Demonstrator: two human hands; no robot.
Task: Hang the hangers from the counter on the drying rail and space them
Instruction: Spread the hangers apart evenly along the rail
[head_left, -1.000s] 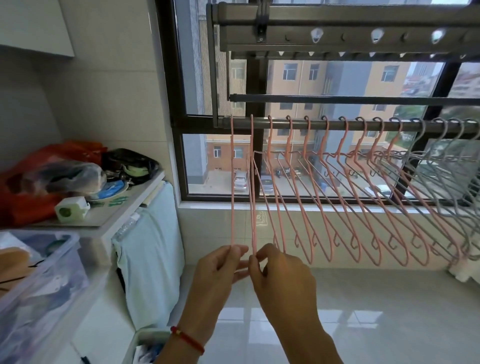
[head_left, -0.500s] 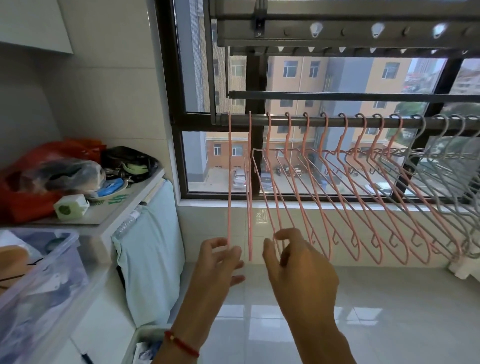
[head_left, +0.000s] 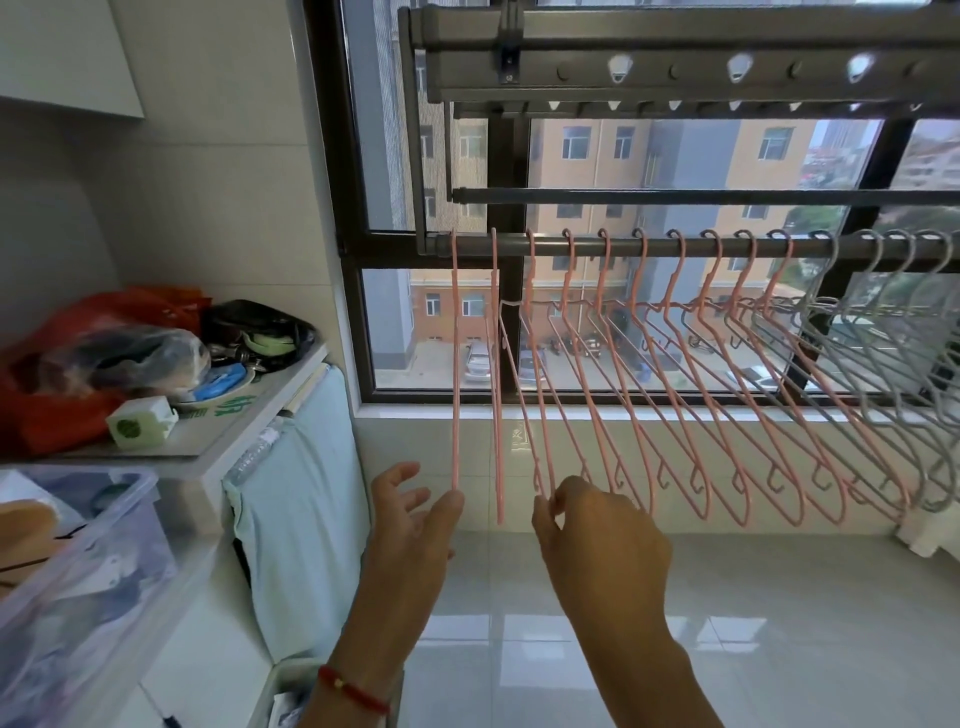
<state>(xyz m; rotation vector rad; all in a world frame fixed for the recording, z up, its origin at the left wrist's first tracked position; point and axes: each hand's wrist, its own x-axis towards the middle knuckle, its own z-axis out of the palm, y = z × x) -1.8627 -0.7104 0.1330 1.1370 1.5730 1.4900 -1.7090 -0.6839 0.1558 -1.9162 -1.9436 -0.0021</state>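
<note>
Head view only. Rail (head_left: 571, 244) runs across the window (head_left: 384, 156), left to right. Pink hangers (head_left: 644, 364) are hooked along it from the left end to past the middle; grey hangers (head_left: 883, 338) follow at the right end. The two leftmost pink ones are seen edge-on, hanging straight down and set apart from each other; the rest lean and overlap in a fan toward the right.

Left hand (head_left: 410, 525): fingers spread and loose, grip released. One fingertip is touching the lower end of the first hanger (head_left: 455, 364); nothing is grasped. A red bracelet (head_left: 353, 688) is worn on that wrist.

Right hand (head_left: 597, 540): grip pinched on the lower corner of the third hanger (head_left: 532, 395) (thumb and forefinger closed on the wire). The second hanger (head_left: 496, 389) hangs free between the two hands, touched by neither.

Worktop (head_left: 260, 410) at left carries no hangers that can be made out. On it: red bag (head_left: 78, 358), black bag (head_left: 260, 327), a small white-green box (head_left: 140, 421). A pale towel (head_left: 306, 493) is draped off its front edge. A clear bin (head_left: 78, 571) sits lower left (contents blurred). Tiled floor (head_left: 779, 623) below the rail.
</note>
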